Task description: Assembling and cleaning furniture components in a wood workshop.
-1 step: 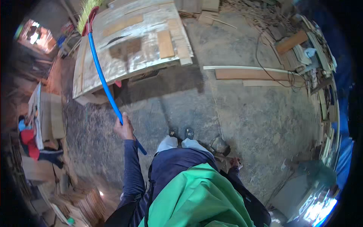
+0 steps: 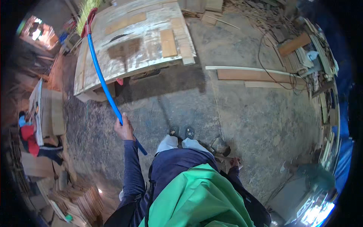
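My left hand (image 2: 125, 128) is wrapped round the lower part of a broom's blue handle (image 2: 99, 73). The broom is raised and slants away to the far left. Its red head (image 2: 89, 22) and yellow-green bristles (image 2: 86, 11) appear over the far-left corner of a worn wooden worktable (image 2: 145, 49). Low by my right side, my right hand (image 2: 235, 162) looks curled, with a brownish strip against it; what it grips is not clear. Beside it is a dark grey lump-like object (image 2: 220, 146).
Thin boards (image 2: 257, 75) lie across the floor at the right, with a loose cable (image 2: 293, 81). Stacked planks (image 2: 323, 49) line the right wall. Wood scraps (image 2: 261, 15) are heaped at the far right. A person in red (image 2: 30, 140) is at the left, by pale panels (image 2: 51, 113).
The view has shifted a little, and the broom head sits slightly further left against the table. Both hands keep nearly the same place and grip.
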